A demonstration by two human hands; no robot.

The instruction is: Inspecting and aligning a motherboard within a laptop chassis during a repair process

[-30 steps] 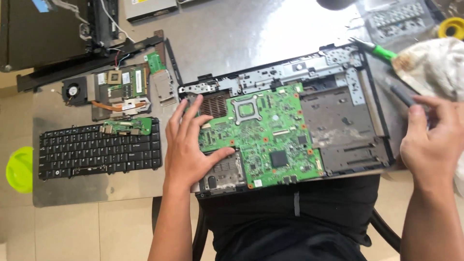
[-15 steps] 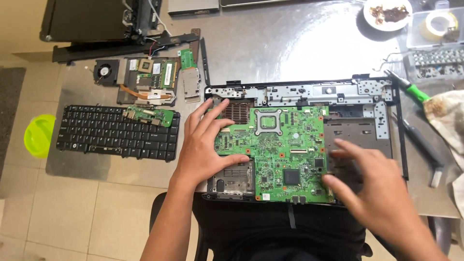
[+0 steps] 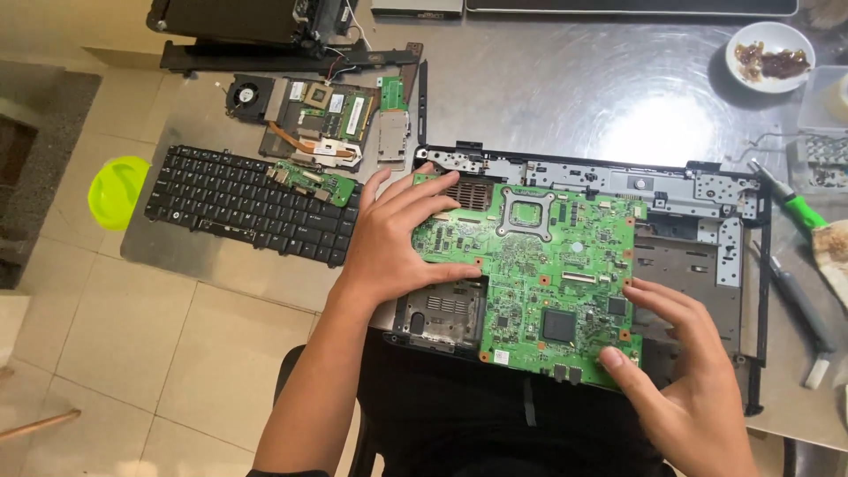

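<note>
Two bare hands bear on one green motherboard (image 3: 539, 274), seen from the single head view looking down at a steel table (image 3: 565, 97). Motherboard: seated in a black laptop base (image 3: 707, 190), long axis running from the far left toward the near right, tilted slightly against the base's frame. Left hand (image 3: 397, 238): fingers spread and flat, pressing on the board's left edge beside the copper-coloured vent grille, thumb along the lower left margin; gripping nothing. Right hand (image 3: 680, 362): fingers loosely curled, fingertips touching the board's near right corner and right edge, thumb at the front rim; whether it pinches the edge cannot be told. Each hand covers its own side, so the board lies between them, inward of both sets of fingers. Labels: a small white sticker sits at the board's near edge, print too small to read. Surroundings: black keyboard (image 3: 252, 203) to the left, a small green card resting on it; smaller board with copper heat pipe (image 3: 322, 119) and fan beyond; green-handled screwdriver (image 3: 791, 203) at the right; white dish (image 3: 776, 55) far right; lime-green bowl (image 3: 117, 190) over the floor.
</note>
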